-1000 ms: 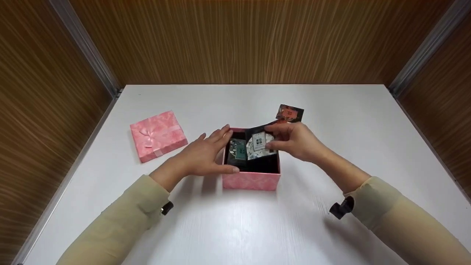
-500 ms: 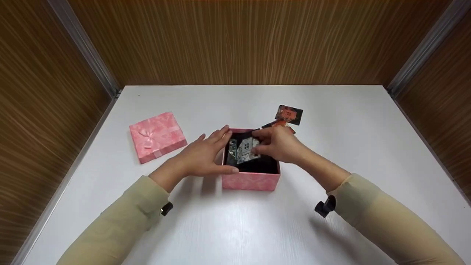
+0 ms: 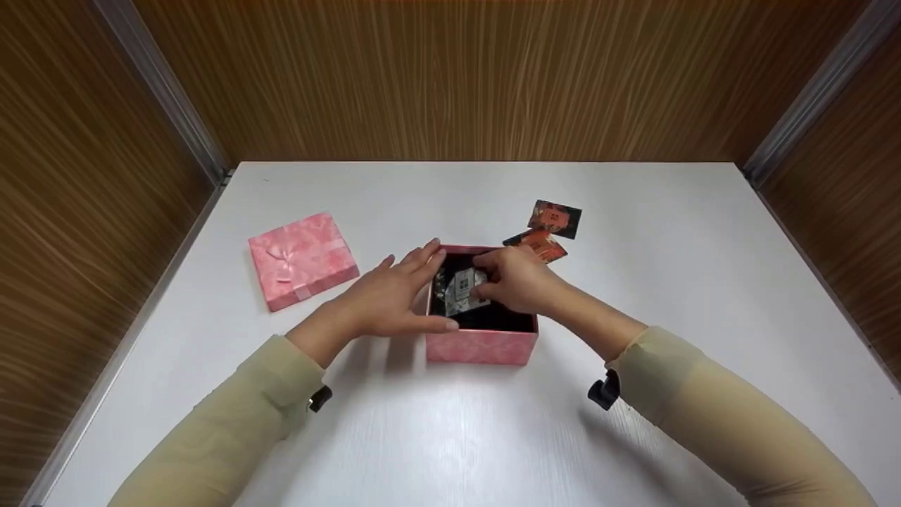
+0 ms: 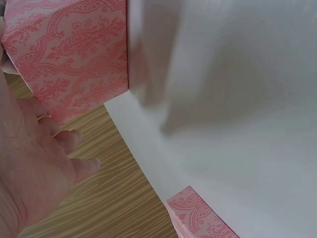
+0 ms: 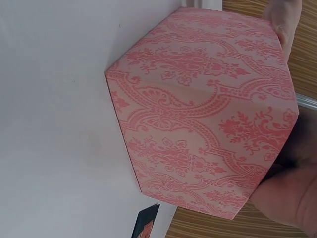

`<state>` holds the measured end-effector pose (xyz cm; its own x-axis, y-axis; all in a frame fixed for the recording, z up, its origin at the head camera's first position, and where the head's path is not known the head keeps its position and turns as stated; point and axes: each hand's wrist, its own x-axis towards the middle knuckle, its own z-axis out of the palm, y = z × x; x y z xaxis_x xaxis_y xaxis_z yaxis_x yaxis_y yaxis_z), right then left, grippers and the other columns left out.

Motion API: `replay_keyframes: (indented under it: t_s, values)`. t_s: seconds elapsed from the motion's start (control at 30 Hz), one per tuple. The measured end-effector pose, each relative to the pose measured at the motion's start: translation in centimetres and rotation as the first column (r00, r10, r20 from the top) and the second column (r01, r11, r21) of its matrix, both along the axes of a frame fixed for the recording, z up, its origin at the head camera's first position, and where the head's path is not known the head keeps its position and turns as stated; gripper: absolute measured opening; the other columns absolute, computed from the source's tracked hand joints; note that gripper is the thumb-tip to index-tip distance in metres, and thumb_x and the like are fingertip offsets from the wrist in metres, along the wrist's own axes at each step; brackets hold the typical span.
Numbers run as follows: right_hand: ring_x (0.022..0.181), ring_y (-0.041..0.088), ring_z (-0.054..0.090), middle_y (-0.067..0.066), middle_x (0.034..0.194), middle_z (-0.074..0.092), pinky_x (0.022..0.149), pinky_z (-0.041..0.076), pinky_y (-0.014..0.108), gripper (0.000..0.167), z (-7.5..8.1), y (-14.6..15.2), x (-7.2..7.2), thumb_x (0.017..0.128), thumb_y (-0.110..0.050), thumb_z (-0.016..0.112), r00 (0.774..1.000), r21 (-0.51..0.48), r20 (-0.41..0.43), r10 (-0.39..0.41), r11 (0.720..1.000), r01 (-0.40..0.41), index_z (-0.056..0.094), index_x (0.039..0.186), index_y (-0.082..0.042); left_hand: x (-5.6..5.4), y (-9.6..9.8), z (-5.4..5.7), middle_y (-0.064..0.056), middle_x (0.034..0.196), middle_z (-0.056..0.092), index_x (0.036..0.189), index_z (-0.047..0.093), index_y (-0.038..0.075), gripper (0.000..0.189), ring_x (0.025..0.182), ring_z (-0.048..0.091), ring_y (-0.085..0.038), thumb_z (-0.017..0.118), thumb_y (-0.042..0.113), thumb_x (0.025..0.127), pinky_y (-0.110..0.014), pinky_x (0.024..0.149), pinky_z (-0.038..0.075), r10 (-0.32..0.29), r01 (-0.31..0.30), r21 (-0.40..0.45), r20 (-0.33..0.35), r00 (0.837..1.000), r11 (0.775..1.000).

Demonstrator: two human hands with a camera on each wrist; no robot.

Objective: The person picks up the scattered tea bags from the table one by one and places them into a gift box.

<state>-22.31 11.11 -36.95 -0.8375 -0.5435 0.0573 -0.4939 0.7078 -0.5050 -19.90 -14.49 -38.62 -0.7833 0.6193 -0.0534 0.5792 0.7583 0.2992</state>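
A pink patterned gift box (image 3: 481, 348) stands uncovered on the table, its inside dark. My left hand (image 3: 391, 299) lies along its left side with fairly straight fingers touching the rim, the thumb at the near left corner. Over the opening, my right hand (image 3: 517, 280) pinches a black-and-white printed card (image 3: 461, 290) between thumb and fingers, tilted and down inside the box. Part of a dark card (image 3: 438, 292) shows beside it at the left wall. In the right wrist view the box wall (image 5: 198, 109) hides the fingertips and the held card.
A pink lid (image 3: 303, 260) with a ribbon bow lies to the left on the white table (image 3: 450, 429). Behind the box at the right, an orange-and-black card (image 3: 555, 219) partly overlaps or adjoins another orange card (image 3: 540, 246). Wood-grain panels (image 3: 450, 77) enclose the table.
My right hand has moved left and into the box with the black-and-white card, which now covers most of the dark green card. The left hand has stayed on the rim.
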Motion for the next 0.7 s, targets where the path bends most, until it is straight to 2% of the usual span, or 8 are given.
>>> replay_keyframes:
  t_s: [0.23, 0.37, 0.7]
  values:
    - [0.081, 0.019, 0.065, 0.01, 0.093, 0.076, 0.079, 0.058, 0.043, 0.037, -0.4, -0.3, -0.2, 0.09, -0.018, 0.086, 0.996, 0.067, -0.058, 0.072, 0.995, -0.068, 0.076, 0.119, 0.001, 0.1, 0.2, 0.1, -0.003, 0.179, 0.001, 0.172, 0.01, 0.012, 0.12, 0.163, 0.012, -0.022, 0.048, 0.09, 0.089, -0.061, 0.127, 0.017, -0.002, 0.002, -0.004, 0.003, 1.0, 1.0]
    - [0.081, 0.02, 0.065, 0.008, 0.09, 0.075, 0.079, 0.059, 0.043, 0.028, -0.6, -0.4, -0.2, 0.089, -0.018, 0.086, 0.989, 0.102, -0.099, 0.105, 0.99, -0.095, 0.077, 0.11, -0.001, 0.1, 0.2, 0.2, -0.002, 0.179, 0.001, 0.171, 0.01, 0.012, 0.121, 0.163, 0.013, -0.023, 0.048, 0.091, 0.088, -0.061, 0.127, 0.016, -0.003, 0.003, 0.002, 0.009, 1.0, 1.0]
    - [0.077, 0.02, 0.065, 0.005, 0.083, 0.073, 0.077, 0.059, 0.043, 0.022, -1.2, -0.9, -0.2, 0.089, -0.018, 0.086, 0.986, 0.122, -0.118, 0.117, 0.987, -0.102, 0.076, 0.101, -0.002, 0.2, 0.3, 0.2, -0.004, 0.179, 0.001, 0.171, 0.01, 0.01, 0.119, 0.163, 0.012, -0.024, 0.053, 0.086, 0.09, -0.062, 0.127, 0.017, -0.007, 0.008, -0.004, 0.007, 1.0, 1.0]
